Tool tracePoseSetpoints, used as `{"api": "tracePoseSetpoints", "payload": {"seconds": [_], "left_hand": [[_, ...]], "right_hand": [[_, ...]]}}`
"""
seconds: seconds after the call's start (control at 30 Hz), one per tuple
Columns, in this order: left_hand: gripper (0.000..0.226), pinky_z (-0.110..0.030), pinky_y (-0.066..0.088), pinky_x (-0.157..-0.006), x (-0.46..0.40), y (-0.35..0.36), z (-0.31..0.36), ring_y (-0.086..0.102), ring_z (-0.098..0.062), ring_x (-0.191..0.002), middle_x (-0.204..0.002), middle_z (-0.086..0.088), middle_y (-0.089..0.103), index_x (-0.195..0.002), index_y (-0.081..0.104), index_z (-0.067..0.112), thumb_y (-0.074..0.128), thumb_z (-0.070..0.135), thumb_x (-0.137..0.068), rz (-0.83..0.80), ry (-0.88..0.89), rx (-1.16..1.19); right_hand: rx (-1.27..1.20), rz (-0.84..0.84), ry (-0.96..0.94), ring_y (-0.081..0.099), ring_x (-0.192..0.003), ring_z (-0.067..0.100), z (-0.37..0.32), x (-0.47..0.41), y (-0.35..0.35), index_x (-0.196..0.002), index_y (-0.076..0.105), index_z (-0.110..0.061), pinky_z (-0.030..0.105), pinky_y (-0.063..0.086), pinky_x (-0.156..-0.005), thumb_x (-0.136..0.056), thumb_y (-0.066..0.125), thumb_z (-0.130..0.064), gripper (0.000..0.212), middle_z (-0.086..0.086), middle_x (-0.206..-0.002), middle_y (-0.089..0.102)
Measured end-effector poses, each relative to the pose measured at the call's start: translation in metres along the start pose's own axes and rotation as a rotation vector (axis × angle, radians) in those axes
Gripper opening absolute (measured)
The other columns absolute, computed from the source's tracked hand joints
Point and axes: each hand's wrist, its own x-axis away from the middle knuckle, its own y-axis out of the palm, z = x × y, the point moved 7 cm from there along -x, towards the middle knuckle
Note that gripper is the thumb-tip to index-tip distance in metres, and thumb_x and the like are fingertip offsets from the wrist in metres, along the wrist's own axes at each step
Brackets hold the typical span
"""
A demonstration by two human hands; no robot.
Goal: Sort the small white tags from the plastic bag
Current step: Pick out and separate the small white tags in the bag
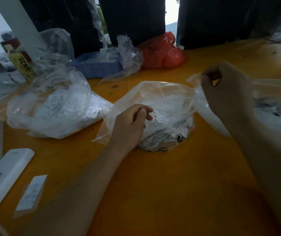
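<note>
Remote (3,180): lay at the table's (153,184) near left edge.
Left hand (129,126): grip curled inside the bag (153,94), pinching tags (161,116).
Right hand (224,89): grip clamped on the bag's raised rim.
Tray (95,65): blue, far side.

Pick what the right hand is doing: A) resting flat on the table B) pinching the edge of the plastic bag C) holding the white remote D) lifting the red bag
B: the right hand has its fingers curled on the raised edge of the plastic bag, while the left hand reaches in at the tags.
</note>
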Motion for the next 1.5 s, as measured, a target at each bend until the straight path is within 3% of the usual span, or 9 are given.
{"api": "tracePoseSetpoints", "payload": {"seconds": [0.13,0.23,0.33,0.47,0.8,0.97,1.17,1.3,1.5], "left_hand": [[0.033,-0.029,0.056,-0.075,-0.003,0.002,0.002,0.072,-0.012,-0.090,-0.109,0.013,0.077,-0.120,0.070,0.031,0.049,0.049,-0.103,-0.049,-0.064,0.210],[0.051,-0.031,0.058,-0.079,-0.003,0.008,0.007,0.073,-0.018,-0.104,-0.122,0.008,0.076,-0.129,0.064,0.032,0.051,0.066,-0.093,-0.125,-0.081,0.380],[0.044,-0.030,0.058,-0.080,-0.001,0.009,0.009,0.074,-0.020,-0.104,-0.120,0.000,0.078,-0.125,0.068,0.027,0.060,0.058,-0.095,-0.119,-0.073,0.507],[0.013,-0.024,0.060,-0.076,0.000,0.001,0.001,0.077,-0.016,-0.095,-0.103,-0.001,0.081,-0.110,0.078,0.020,0.067,0.024,-0.104,-0.013,-0.076,0.453],[0.007,-0.020,0.053,-0.053,0.001,0.003,-0.003,0.079,-0.016,-0.094,-0.102,-0.001,0.081,-0.100,0.077,0.019,0.073,0.025,-0.099,-0.038,-0.176,0.507],[0.011,-0.021,0.058,-0.060,0.001,0.006,-0.008,0.079,-0.020,-0.099,-0.105,-0.004,0.082,-0.109,0.073,0.014,0.070,0.021,-0.101,-0.051,-0.240,0.638],[0.006,-0.021,0.059,-0.067,0.000,0.006,-0.012,0.080,-0.016,-0.096,-0.102,-0.007,0.082,-0.105,0.073,0.012,0.068,0.014,-0.101,-0.019,-0.307,0.798],[0.006,-0.022,0.062,-0.077,-0.002,0.003,-0.015,0.080,-0.028,-0.098,-0.103,-0.017,0.081,-0.105,0.070,0.003,0.068,0.003,-0.098,0.041,-0.341,0.971],[0.011,-0.021,0.062,-0.076,-0.002,0.000,-0.020,0.080,-0.027,-0.095,-0.098,-0.017,0.081,-0.105,0.072,0.002,0.072,0.005,-0.094,0.119,-0.378,0.969]], "right_hand": [[-0.534,-0.136,0.063,0.063,-0.067,-0.007,-0.021,0.021,0.025,-0.102,0.069,-0.021,0.008,0.046,-0.059,-0.097,0.068,-0.026,0.007,-0.012,-0.086,0.074],[-0.662,-0.261,0.086,0.060,-0.058,-0.004,-0.029,0.035,0.048,-0.102,0.071,-0.020,0.009,0.043,-0.053,-0.097,0.068,-0.023,0.007,-0.008,-0.085,0.076],[-0.585,-0.318,0.000,0.059,-0.059,-0.004,-0.036,0.044,0.061,-0.100,0.070,-0.021,0.009,0.044,-0.053,-0.097,0.067,-0.019,0.005,-0.007,-0.083,0.073],[-0.508,-0.373,-0.008,0.060,-0.061,0.001,-0.037,0.052,0.071,-0.100,0.068,-0.025,0.014,0.047,-0.056,-0.099,0.064,-0.025,0.004,-0.012,-0.084,0.072],[-0.457,-0.390,-0.028,0.060,-0.069,0.007,-0.037,0.051,0.072,-0.091,0.067,-0.032,0.016,0.046,-0.062,-0.098,0.066,-0.034,0.007,-0.017,-0.079,0.066],[-0.454,-0.370,-0.031,0.057,-0.066,0.008,-0.038,0.053,0.072,-0.093,0.068,-0.027,0.020,0.047,-0.061,-0.098,0.065,-0.036,0.011,-0.012,-0.078,0.064],[-0.419,-0.364,-0.038,0.054,-0.060,-0.002,-0.039,0.053,0.072,-0.089,0.066,-0.025,0.009,0.040,-0.055,-0.098,0.064,-0.040,0.017,-0.016,-0.071,0.060],[-0.178,-0.324,-0.119,0.056,-0.071,-0.001,-0.035,0.047,0.070,-0.099,0.068,-0.025,0.011,0.043,-0.067,-0.102,0.058,-0.035,0.014,-0.015,-0.091,0.065],[0.262,-0.596,-0.229,0.060,-0.105,0.019,-0.023,0.051,0.095,-0.126,0.067,-0.028,0.031,0.043,-0.084,-0.094,0.061,-0.057,0.044,0.000,-0.124,0.060]]}}
